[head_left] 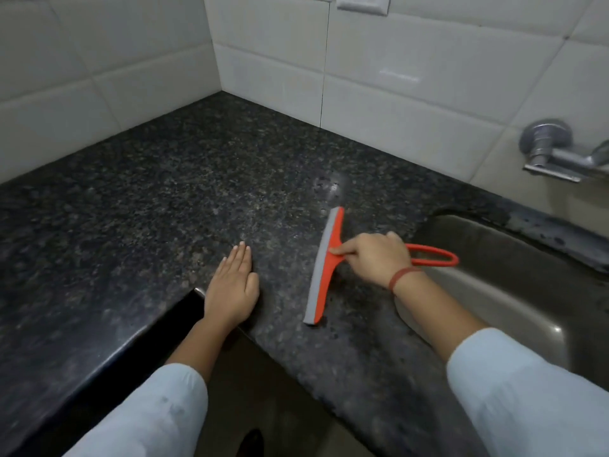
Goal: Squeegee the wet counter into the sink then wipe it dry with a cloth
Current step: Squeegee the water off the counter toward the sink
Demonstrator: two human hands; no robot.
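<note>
An orange squeegee [324, 268] with a grey rubber blade rests blade-down on the dark speckled granite counter [158, 199], just left of the steel sink [514, 278]. My right hand [372, 255] grips its handle near the head, index finger stretched along the orange head; the looped handle end sticks out over the sink. My left hand [232, 288] lies flat on the counter by its inner front corner, fingers together, holding nothing. A wet sheen shows on the counter beyond the blade's far end. No cloth is in view.
White tiled walls meet in a corner behind the counter. A chrome tap [553, 150] juts from the right wall above the sink. A white socket plate [362, 3] sits high on the wall. The counter is L-shaped, with floor showing below me.
</note>
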